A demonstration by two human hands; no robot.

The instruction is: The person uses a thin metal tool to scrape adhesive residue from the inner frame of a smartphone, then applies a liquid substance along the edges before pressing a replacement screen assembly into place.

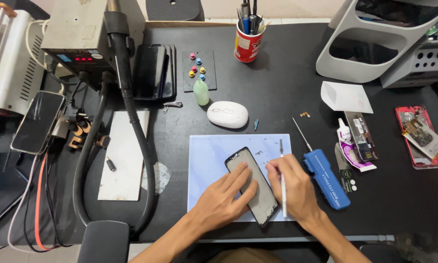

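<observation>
Pale blue mat on the black surface, bearing a dark phone frame; long axis slanted from upper left to lower right. Left hand flat on the frame's left edge, fingers spread, gripping nothing. Right hand just right of the frame, closed around a thin white tool. Right of the mat: blue driver, white-and-purple glue tube. Beyond the mat: white mouse, red cup of pens.
</observation>
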